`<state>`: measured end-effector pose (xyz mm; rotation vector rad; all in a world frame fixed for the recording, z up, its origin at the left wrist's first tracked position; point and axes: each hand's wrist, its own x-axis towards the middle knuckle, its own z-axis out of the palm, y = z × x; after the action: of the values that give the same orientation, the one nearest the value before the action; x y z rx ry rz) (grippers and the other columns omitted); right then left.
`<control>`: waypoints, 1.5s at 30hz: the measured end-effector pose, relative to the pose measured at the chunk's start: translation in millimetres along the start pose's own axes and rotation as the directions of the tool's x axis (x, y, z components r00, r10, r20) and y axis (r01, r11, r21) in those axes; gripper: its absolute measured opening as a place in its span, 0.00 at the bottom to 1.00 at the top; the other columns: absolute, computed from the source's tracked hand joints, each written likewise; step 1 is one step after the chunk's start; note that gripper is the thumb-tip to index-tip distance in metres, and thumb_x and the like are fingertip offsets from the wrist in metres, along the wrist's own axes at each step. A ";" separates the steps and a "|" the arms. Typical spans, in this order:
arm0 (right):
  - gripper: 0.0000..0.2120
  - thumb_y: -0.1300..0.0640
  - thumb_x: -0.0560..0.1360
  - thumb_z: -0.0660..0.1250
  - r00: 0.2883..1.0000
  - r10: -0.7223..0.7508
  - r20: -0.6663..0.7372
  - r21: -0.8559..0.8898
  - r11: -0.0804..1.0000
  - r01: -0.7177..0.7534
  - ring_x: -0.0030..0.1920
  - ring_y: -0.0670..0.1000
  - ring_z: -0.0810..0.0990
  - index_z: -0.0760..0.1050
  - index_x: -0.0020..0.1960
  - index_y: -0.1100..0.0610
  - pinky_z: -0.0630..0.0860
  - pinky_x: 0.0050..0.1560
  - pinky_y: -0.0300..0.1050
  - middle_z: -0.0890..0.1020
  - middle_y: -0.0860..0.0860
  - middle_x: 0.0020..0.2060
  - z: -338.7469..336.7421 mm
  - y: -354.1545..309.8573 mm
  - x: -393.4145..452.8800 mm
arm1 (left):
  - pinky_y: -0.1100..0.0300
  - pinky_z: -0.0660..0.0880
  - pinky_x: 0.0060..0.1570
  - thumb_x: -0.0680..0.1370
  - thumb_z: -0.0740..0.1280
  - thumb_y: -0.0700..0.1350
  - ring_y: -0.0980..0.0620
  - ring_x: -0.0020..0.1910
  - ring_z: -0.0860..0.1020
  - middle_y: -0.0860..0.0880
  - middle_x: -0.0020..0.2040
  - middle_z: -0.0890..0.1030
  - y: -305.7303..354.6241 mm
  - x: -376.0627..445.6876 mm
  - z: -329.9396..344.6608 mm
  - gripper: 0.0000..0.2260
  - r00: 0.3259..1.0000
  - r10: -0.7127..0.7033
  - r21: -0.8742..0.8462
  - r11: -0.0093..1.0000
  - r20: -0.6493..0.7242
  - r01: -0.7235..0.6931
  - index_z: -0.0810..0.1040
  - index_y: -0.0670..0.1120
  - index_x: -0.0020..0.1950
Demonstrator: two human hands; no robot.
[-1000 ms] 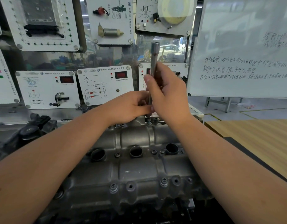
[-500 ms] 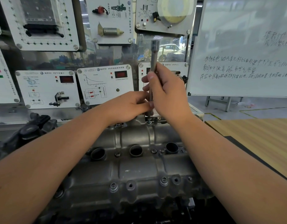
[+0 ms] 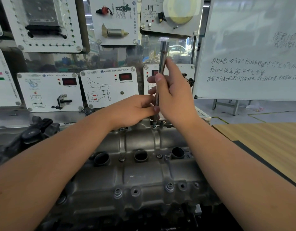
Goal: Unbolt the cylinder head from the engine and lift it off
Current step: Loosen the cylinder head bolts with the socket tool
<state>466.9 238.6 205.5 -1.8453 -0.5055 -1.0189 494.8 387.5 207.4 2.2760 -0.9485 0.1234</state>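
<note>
Behind VW-badged panels point(image 3: 109, 88), both hands, right hand point(image 3: 173, 95) and left hand point(image 3: 134, 109), pinch socket extension point(image 3: 161, 70) over cylinder head point(image 3: 140, 172).

socket tube point(image 3: 162, 67) upright above cylinder head's point(image 3: 139, 174) far edge, seemingly over a bolt point(image 3: 154, 125)

Whiteboard point(image 3: 253, 47): handwritten Chinese lines in dark marker, strokes too blurred to transcribe reliably. White sensor panel point(image 3: 109, 87): round VW logo beside a printed Chinese heading, too small to read. Adjacent panel point(image 3: 50, 91): same logo and heading style, likewise illegible. Red displays unlit, no digits.
</note>
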 end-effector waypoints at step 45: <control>0.20 0.53 0.81 0.65 0.994 -0.099 -0.052 -0.047 0.994 0.097 0.41 0.41 0.81 0.70 0.72 0.55 0.76 0.41 0.34 0.80 0.38 0.42 0.2 2.5 -1.7 | 0.43 0.77 0.59 0.82 0.66 0.54 0.48 0.54 0.83 0.51 0.53 0.85 1.1 3.2 -1.2 0.11 1.000 -0.007 0.070 0.997 -0.013 0.008 0.78 0.51 0.61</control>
<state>467.8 237.8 202.7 -1.8415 -0.5493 -1.1515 496.5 385.7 209.9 2.3403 -0.9424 0.1699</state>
